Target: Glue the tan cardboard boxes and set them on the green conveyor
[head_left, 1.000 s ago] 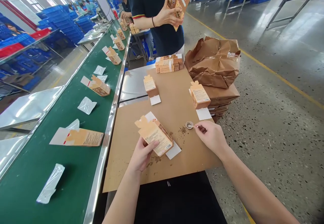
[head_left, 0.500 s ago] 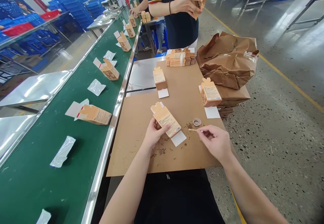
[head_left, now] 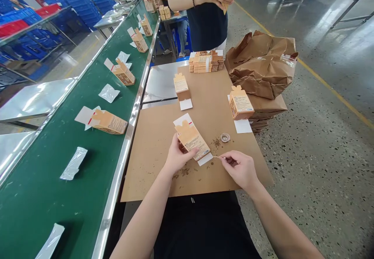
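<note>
My left hand (head_left: 177, 156) grips a tan printed carton (head_left: 193, 140), its thumb on the printed face and the rest of its fingers mostly hidden underneath. One white flap of this carton points toward my right hand, and another with a red strip sticks out at the far end. Pinched in my right hand (head_left: 239, 168) is a thin pale stick (head_left: 216, 157), whose tip is at or very near the white flap; contact cannot be made out. Just beyond that hand lies a small round clear dish (head_left: 225, 137), beside brown smears on the cardboard sheet (head_left: 157, 153).
Two cartons (head_left: 181, 87) (head_left: 242, 106) stand farther back, before a stack of flattened cartons (head_left: 206, 62). On the left, a green conveyor belt (head_left: 96, 173) carries cartons and silvery packets (head_left: 74, 163). Brown paper packages (head_left: 263, 64) sit at right. A co-worker (head_left: 201, 21) holds a carton.
My right hand has brought the stick left and down to the carton's white flap. The held carton has turned slightly, showing more of its far flap. The camera view has shifted a little.
</note>
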Motion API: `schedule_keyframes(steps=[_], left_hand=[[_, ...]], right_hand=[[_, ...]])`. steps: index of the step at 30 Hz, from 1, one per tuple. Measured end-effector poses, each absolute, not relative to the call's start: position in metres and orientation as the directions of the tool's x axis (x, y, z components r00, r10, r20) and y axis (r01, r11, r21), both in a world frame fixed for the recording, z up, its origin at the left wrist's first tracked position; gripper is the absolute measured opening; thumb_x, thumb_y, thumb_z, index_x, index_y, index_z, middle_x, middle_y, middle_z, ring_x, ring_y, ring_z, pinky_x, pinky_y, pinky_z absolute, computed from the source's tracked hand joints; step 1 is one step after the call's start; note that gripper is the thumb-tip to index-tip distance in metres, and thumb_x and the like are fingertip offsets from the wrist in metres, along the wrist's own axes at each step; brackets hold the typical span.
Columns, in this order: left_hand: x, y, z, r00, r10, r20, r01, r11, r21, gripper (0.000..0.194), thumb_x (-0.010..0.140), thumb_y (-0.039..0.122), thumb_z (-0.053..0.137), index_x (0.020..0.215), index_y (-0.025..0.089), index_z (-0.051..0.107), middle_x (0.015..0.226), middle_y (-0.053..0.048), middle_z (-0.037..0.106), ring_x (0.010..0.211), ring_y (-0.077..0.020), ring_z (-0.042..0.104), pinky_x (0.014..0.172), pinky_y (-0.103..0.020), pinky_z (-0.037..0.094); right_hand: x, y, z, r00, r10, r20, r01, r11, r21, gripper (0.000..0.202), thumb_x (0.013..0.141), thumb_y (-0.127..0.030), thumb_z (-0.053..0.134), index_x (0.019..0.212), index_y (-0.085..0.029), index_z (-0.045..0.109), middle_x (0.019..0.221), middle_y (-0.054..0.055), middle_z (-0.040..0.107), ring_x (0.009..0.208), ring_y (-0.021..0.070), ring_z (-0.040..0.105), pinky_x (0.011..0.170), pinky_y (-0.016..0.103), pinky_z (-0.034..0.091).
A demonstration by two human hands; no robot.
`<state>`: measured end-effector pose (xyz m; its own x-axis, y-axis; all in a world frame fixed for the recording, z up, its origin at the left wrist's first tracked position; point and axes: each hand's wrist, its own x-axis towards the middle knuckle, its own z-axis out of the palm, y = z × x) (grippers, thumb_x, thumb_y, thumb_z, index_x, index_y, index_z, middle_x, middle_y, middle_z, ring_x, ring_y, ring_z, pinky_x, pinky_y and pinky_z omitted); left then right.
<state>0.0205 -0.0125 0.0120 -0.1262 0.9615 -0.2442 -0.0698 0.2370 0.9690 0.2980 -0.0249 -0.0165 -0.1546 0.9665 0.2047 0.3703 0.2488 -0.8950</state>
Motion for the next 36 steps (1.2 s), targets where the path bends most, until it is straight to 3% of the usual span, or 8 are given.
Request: schedule_keyframes(steps=[5,12,20,24,29,33,36], left_hand=[[0.034,-0.033,0.020,-0.075,0.972,-0.223,0.065,0.228,0.972,0.081,0.068,0.034,0.115,0.132,0.032,0.066,0.132,-0.009,0.083,0.128,-0.0377,0.085,0.102,-0.047,0.073],[0.039,-0.043,0.018,-0.040,0.979,-0.200,0.179,0.204,0.962,0.060,0.081,0.035,0.107,0.133,0.033,0.078,0.132,-0.011,0.089,0.127,-0.0416,0.086,0.105,-0.054,0.074],[0.028,-0.039,0.012,-0.052,0.987,-0.154,0.338,0.162,0.927,0.064,0.080,0.038,0.103,0.137,0.028,0.077,0.130,-0.010,0.091,0.121,-0.0369,0.089,0.101,-0.047,0.076],[-0.023,-0.040,0.009,-0.355,0.934,-0.038,0.329,0.163,0.930,0.068,0.073,0.046,0.110,0.130,0.024,0.080,0.127,-0.015,0.092,0.122,-0.0413,0.091,0.104,-0.054,0.078],[-0.135,-0.072,0.010,-0.794,0.597,0.117,0.238,0.128,0.963,0.087,0.060,0.042,0.120,0.133,0.021,0.077,0.140,-0.019,0.090,0.139,-0.0444,0.088,0.129,-0.065,0.070],[-0.202,-0.121,0.006,-0.931,0.354,0.094,0.186,0.238,0.953,0.086,0.059,0.032,0.114,0.131,0.024,0.068,0.142,-0.017,0.086,0.144,-0.0451,0.085,0.133,-0.071,0.066],[-0.228,-0.142,-0.001,-0.958,0.277,0.077,0.178,0.362,0.915,0.081,0.060,0.033,0.110,0.124,0.028,0.061,0.137,-0.013,0.083,0.141,-0.0442,0.085,0.135,-0.072,0.064]], right_hand=[[0.324,-0.029,-0.001,-0.049,0.979,0.198,0.385,0.201,-0.901,0.033,0.112,-0.052,0.083,0.090,-0.029,0.092,0.081,0.006,0.089,0.067,0.0241,0.082,0.069,0.038,0.075],[0.339,-0.035,0.011,0.030,0.979,0.203,0.406,0.174,-0.897,0.035,0.113,-0.055,0.083,0.089,-0.031,0.092,0.076,0.005,0.086,0.066,0.0249,0.081,0.069,0.040,0.074],[0.332,-0.040,0.015,0.007,0.958,0.287,0.406,0.260,-0.876,0.038,0.114,-0.054,0.083,0.087,-0.029,0.091,0.072,0.003,0.084,0.062,0.0218,0.078,0.063,0.034,0.071],[0.339,-0.043,0.015,0.001,0.947,0.322,0.424,0.291,-0.857,0.035,0.114,-0.050,0.084,0.089,-0.028,0.093,0.073,0.004,0.086,0.061,0.0225,0.080,0.065,0.035,0.073],[0.350,-0.043,0.009,0.063,0.947,0.315,0.463,0.252,-0.850,0.033,0.106,-0.054,0.090,0.085,-0.029,0.096,0.070,0.006,0.086,0.057,0.0243,0.080,0.064,0.035,0.074],[0.347,-0.039,0.011,0.140,0.945,0.296,0.457,0.203,-0.866,0.041,0.099,-0.066,0.092,0.078,-0.031,0.095,0.066,0.007,0.084,0.053,0.0254,0.078,0.058,0.036,0.073],[0.339,-0.032,0.016,0.127,0.950,0.287,0.467,0.198,-0.862,0.043,0.097,-0.070,0.092,0.076,-0.032,0.095,0.067,0.007,0.085,0.053,0.0263,0.079,0.057,0.037,0.073]])
